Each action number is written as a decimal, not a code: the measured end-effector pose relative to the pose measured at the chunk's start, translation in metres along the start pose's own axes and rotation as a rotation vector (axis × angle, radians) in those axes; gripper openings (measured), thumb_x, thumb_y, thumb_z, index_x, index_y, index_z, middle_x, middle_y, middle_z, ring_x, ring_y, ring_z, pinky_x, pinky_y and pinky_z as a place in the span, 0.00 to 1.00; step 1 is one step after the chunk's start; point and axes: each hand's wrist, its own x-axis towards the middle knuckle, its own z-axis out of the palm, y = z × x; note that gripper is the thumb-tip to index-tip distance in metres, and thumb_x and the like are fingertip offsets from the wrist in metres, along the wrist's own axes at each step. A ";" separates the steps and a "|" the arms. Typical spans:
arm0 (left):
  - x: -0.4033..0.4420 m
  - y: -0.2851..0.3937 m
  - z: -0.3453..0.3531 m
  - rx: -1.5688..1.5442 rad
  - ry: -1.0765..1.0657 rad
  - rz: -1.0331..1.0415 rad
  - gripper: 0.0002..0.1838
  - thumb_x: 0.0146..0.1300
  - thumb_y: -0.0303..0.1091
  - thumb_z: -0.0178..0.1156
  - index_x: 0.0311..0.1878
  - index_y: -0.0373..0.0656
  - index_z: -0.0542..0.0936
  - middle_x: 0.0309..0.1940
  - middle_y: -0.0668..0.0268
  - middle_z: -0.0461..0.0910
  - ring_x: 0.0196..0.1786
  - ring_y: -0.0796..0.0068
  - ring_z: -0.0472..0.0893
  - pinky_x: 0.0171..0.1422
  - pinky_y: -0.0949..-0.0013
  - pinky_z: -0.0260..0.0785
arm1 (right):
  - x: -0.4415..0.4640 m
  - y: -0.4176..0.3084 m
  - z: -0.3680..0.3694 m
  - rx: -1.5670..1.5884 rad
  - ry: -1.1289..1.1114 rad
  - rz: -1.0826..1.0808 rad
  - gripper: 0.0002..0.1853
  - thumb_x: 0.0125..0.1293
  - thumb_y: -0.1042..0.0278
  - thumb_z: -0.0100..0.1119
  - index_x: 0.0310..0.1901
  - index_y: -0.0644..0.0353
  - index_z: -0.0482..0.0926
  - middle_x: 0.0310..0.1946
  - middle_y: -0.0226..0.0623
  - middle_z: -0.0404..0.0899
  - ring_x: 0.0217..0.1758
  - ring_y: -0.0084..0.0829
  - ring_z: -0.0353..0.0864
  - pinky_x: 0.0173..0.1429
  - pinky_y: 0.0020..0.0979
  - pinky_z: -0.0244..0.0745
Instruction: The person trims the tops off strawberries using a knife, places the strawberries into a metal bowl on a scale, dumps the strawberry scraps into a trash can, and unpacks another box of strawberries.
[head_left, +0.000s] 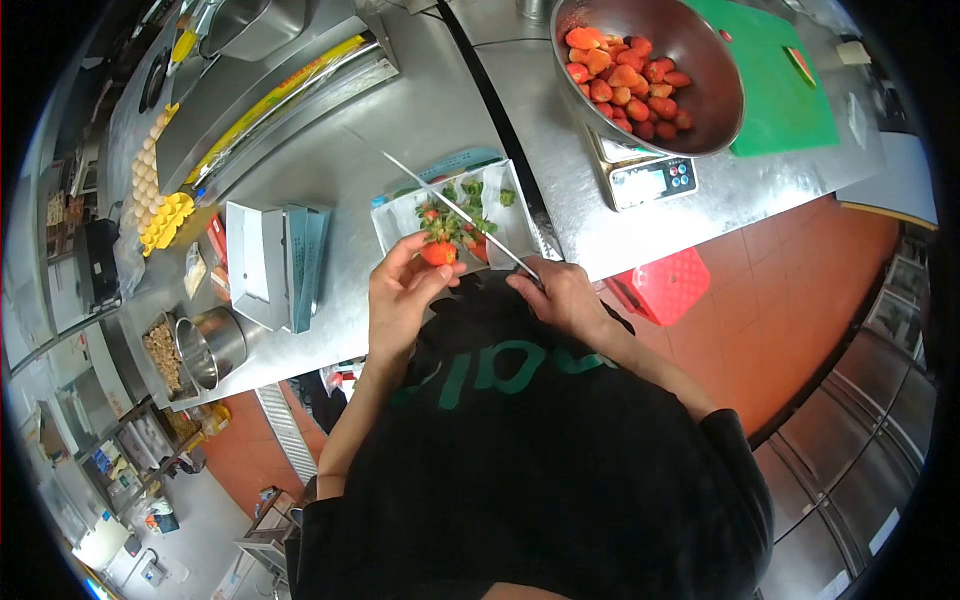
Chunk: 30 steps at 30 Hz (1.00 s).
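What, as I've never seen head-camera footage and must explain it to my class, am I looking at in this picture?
There is no machine here, just a person's two bare hands. The only picture comes from a camera on their head, looking forward and down. The left hand holds a red strawberry in its fingers; the right hand grips a knife, its blade crossing above a white box with green leafy bits inside. On the steel counter, toward the upper right, a big metal bowl of strawberries sits over a digital scale, beside a green cutting board.
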 end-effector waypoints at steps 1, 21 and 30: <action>0.003 -0.002 -0.002 0.011 -0.009 -0.066 0.24 0.57 0.18 0.57 0.58 0.35 0.67 0.43 0.60 0.77 0.43 0.68 0.80 0.45 0.71 0.73 | 0.001 -0.004 -0.002 0.020 0.025 0.033 0.13 0.61 0.60 0.60 0.31 0.63 0.76 0.19 0.47 0.75 0.23 0.48 0.77 0.27 0.39 0.71; 0.008 0.023 0.015 -0.037 -0.101 -0.119 0.07 0.56 0.20 0.60 0.37 0.38 0.74 0.26 0.65 0.75 0.24 0.78 0.74 0.26 0.77 0.65 | 0.015 -0.014 -0.007 0.183 -0.056 0.227 0.17 0.62 0.55 0.58 0.31 0.65 0.78 0.17 0.46 0.75 0.22 0.42 0.77 0.29 0.37 0.69; 0.004 0.016 0.007 0.218 0.086 -0.113 0.23 0.66 0.46 0.53 0.21 0.38 0.75 0.16 0.66 0.72 0.15 0.82 0.69 0.17 0.80 0.54 | 0.011 -0.004 -0.001 0.122 -0.116 0.168 0.15 0.62 0.57 0.56 0.39 0.61 0.79 0.24 0.50 0.77 0.30 0.50 0.78 0.36 0.42 0.71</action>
